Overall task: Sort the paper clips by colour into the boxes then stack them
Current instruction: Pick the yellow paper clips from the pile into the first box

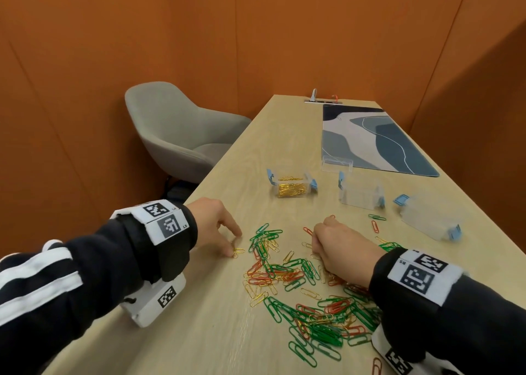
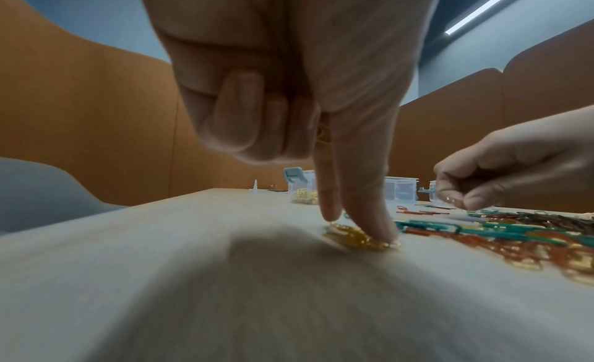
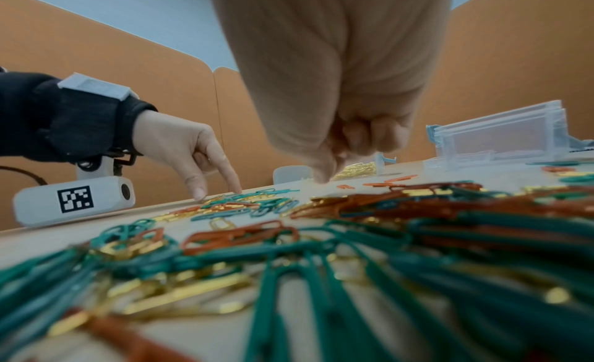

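Note:
Green, red and gold paper clips [image 1: 299, 275] lie mixed across the wooden table [image 1: 216, 332]. At the pile's left edge my left hand [image 1: 234, 244] points its index finger and thumb down onto a couple of gold clips [image 1: 238, 251], pinching them against the wood. In the left wrist view its other fingers curl over another gold clip [image 2: 323, 136]. My right hand [image 1: 327, 241] is fisted over the pile's far right part, with small gold glints at its fingertips [image 2: 451, 199]. Behind the pile stand a clear box of gold clips [image 1: 291, 188] and an empty clear box [image 1: 360, 195].
A third clear box [image 1: 429, 222] lies tipped at the right, with another small clear piece [image 1: 337, 164] at the edge of a blue patterned mat [image 1: 375, 138]. A grey chair [image 1: 182, 130] stands beyond the table's left edge. Orange walls close in on every side.

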A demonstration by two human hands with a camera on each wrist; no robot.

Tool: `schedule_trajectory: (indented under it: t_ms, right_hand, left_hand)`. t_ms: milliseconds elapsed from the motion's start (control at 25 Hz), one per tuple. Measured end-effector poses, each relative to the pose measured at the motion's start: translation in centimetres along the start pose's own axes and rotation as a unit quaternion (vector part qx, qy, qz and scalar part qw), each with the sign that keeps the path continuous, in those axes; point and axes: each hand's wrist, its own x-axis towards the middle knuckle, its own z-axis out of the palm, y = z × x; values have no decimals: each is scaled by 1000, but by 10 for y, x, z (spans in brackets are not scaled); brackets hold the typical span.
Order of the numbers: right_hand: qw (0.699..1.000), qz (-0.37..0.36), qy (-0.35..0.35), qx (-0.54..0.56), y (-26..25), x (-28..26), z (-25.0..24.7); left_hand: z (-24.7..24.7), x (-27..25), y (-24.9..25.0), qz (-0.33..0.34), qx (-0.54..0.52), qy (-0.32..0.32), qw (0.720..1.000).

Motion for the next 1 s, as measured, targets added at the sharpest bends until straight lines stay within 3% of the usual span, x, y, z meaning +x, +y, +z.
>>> schedule_trajectory:
  t_ms: [120,320,480,560,600,640,760,840,1000]
  right_hand:
    - [999,16,40,28,1,1,-2]
    - [997,-10,23,71,-2,-3,-5]
    - [996,-26,37,81,-3,-6,-5]
    - [992,-42,53,108,-5,-8,-6]
    - [989,-57,61,122,-6,-8,-7]
    - [986,-74,66,137,-8,-9,-8]
    - [971,-105,79,198,-15,-12,-9]
    - [961,-132,95,224,-21,-14,-11]
    - [948,-200,108,224,-36,-17,-12]
  left_hand:
    - [3,-4,-5,-3,-8,-18,1000]
    - [8,1,0,2,-14,9,1000]
    - [21,0,3,-3,66,-53,996]
    - [23,-3,7,-20,24,-59,998]
    - [21,-3,11,-34,-55,-52,997]
    - [16,-4,17,-55,-189,-51,979]
    - [3,-6,35,-108,-538,-100,830]
    - [5,-6,43,-102,-601,-147,779]
    - [16,-4,60,-63,-658,-198,724]
